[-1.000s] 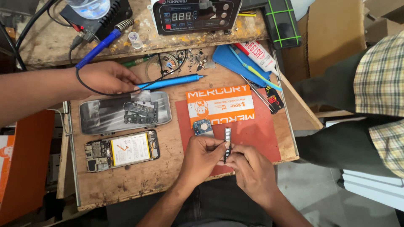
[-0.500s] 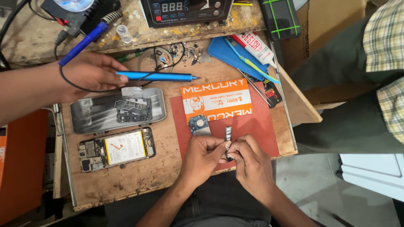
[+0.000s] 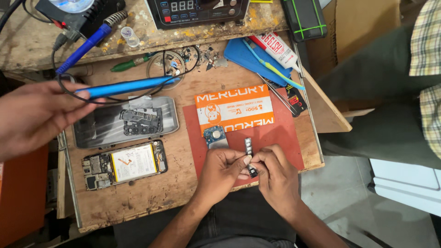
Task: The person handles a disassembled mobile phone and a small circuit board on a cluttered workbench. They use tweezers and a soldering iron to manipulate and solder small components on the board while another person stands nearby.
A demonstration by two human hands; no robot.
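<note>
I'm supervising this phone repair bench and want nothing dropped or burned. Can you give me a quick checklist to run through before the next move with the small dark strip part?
1. Strip part held by both hands: ok, the left hand and right hand pinch its lower end.
2. Work kept over the red mat: ok, the hands are above its front edge.
3. Small round circuit board away from the fingers: ok, it lies apart on the mat.
4. Blue soldering pen away from the work: ok, another person's hand is at it, far left.
5. Opened phone undisturbed: ok, flat on the wooden tray.
6. Whether the pen tip is hot: cannot tell.
</note>
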